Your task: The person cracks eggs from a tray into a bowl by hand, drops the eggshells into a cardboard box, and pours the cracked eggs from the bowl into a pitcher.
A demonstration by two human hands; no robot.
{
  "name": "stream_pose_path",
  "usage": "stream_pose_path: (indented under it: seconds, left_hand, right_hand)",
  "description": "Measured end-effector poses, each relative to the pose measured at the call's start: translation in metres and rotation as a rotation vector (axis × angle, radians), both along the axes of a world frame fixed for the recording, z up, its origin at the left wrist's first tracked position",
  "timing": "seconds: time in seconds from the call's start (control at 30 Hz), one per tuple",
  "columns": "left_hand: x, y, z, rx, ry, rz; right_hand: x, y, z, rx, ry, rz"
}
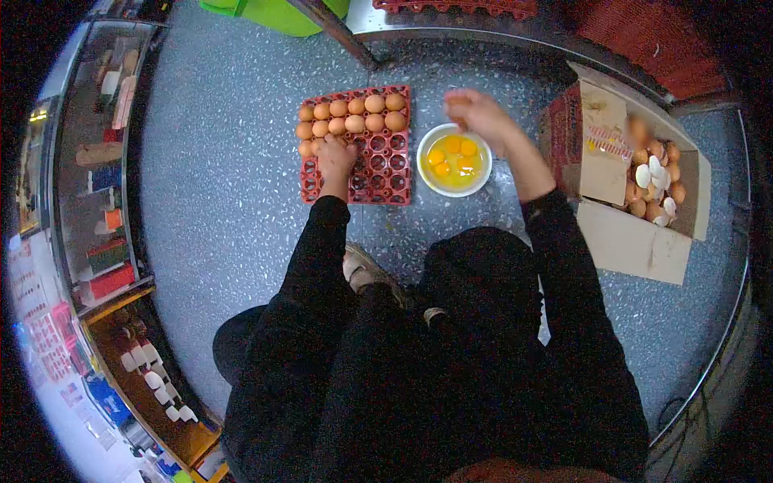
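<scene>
A red egg tray point(308, 190) on the floor carries brown eggs point(357, 107) in its far rows; its nearer cups on the right hold none. My left hand point(336, 161) reaches down into the tray beside the third row, fingers curled, and what lies under the fingertips is hidden. Right of the tray stands a white bowl point(454, 190) with several yolks point(439, 162) and clear egg white inside. Above its far rim my right hand point(487, 121) is closed around what looks like a brown egg point(456, 106), partly covered by the fingers and slightly blurred.
An open cardboard box point(604, 179) at the right holds broken eggshells point(656, 173); one brown patch in it is blurred. A metal-edged table point(451, 32) with a leg point(342, 36) and a green tub point(278, 14) are at the far side. Shelves point(101, 173) line the left.
</scene>
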State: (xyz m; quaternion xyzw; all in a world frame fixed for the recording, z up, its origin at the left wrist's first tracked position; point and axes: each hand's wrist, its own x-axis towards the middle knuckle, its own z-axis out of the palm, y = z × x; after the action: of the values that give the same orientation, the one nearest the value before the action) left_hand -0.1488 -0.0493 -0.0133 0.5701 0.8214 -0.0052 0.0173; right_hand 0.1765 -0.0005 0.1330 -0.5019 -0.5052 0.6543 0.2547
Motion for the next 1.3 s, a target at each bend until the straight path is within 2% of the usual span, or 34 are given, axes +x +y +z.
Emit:
stream_pose_path:
  seconds: [0.03, 0.07, 0.13, 0.17, 0.23, 0.27, 0.3, 0.37, 0.4, 0.43, 0.47, 0.5, 0.57, 0.63, 0.67, 0.73, 0.77, 0.83, 0.97, 1.03, 1.17, 1.23, 1.27, 1.3]
  left_hand:
    - [-0.009, 0.001, -0.012, 0.038, 0.114, -0.138]
    - [-0.003, 0.001, -0.001, 0.039, 0.115, -0.139]
    - [0.023, -0.004, 0.042, 0.186, -0.234, 0.188]
    - [0.033, -0.005, 0.053, 0.189, -0.241, 0.182]
    - [0.053, -0.011, 0.063, 0.494, -0.571, 0.222]
    - [0.069, -0.016, 0.063, 0.606, -0.784, 0.140]
    - [0.071, -0.014, 0.034, 0.624, -0.949, 0.088]
    - [0.116, -0.028, 0.044, 0.363, -1.568, 0.131]
    - [0.140, -0.034, 0.050, 0.203, -1.809, 0.227]
    - [0.158, -0.042, 0.031, 0.150, -2.045, 0.329]
    - [0.171, -0.052, 0.034, 0.002, -2.108, 0.358]
    - [0.185, -0.057, 0.033, -0.001, -2.115, 0.363]
    - [0.207, -0.061, 0.033, -0.070, -2.283, 0.406]
    - [0.217, -0.059, 0.040, -0.084, -2.290, 0.467]
    - [0.220, -0.059, 0.044, -0.096, -2.293, 0.524]
    - [0.224, -0.056, 0.034, -0.106, -2.325, 0.482]
    - [0.225, -0.055, 0.029, -0.125, -2.355, 0.436]
    - [0.226, -0.053, 0.018, -0.136, -2.362, 0.404]
    - [0.218, -0.048, -0.019, -0.113, -2.312, 0.394]
    - [0.225, -0.048, -0.003, -0.126, -2.313, 0.406]
    - [0.225, -0.042, 0.010, -0.156, -2.294, 0.442]
    - [0.214, -0.040, -0.008, -0.203, -2.284, 0.378]
    - [0.209, -0.039, -0.014, -0.252, -2.278, 0.307]
    - [0.208, -0.038, -0.010, -0.258, -2.275, 0.305]
  right_hand:
    - [0.004, -0.014, -0.013, -0.007, -0.021, -0.029]
    - [0.007, -0.028, -0.026, -0.006, -0.020, -0.030]
    - [0.014, -0.053, -0.048, -0.082, 0.005, -0.148]
    - [0.020, -0.062, -0.053, -0.078, -0.001, -0.153]
    - [0.030, -0.073, -0.061, -0.186, 0.143, -0.191]
    - [0.032, -0.074, -0.070, -0.120, 0.064, -0.203]
    - [0.033, -0.076, -0.085, -0.112, 0.056, -0.202]
    - [0.032, -0.085, -0.112, 0.210, -0.059, -0.224]
    - [0.028, -0.090, -0.103, 0.253, -0.039, -0.244]
    - [0.028, -0.091, -0.103, 0.257, -0.044, -0.246]
    - [0.030, -0.092, -0.105, 0.440, -0.122, -0.234]
    - [0.031, -0.094, -0.106, 0.619, -0.201, -0.217]
    - [0.031, -0.096, -0.095, 0.609, -0.150, -0.213]
    - [0.030, -0.095, -0.092, 0.769, -0.238, -0.248]
    - [0.030, -0.096, -0.093, 0.766, -0.239, -0.241]
    - [0.028, -0.096, -0.098, 1.014, -0.257, -0.336]
    - [0.026, -0.097, -0.103, 1.011, -0.260, -0.330]
    - [0.023, -0.097, -0.110, 0.880, -0.249, -0.107]
    - [0.023, -0.095, -0.113, 0.807, -0.225, -0.230]
    - [0.021, -0.093, -0.121, 0.762, -0.189, -0.060]
    - [0.025, -0.088, -0.124, 0.847, -0.187, -0.121]
    - [0.029, -0.084, -0.135, 0.414, -0.032, -0.327]
    - [0.033, -0.078, -0.172, 0.197, 0.045, -0.355]
    - [0.035, -0.077, -0.168, 0.197, 0.045, -0.361]
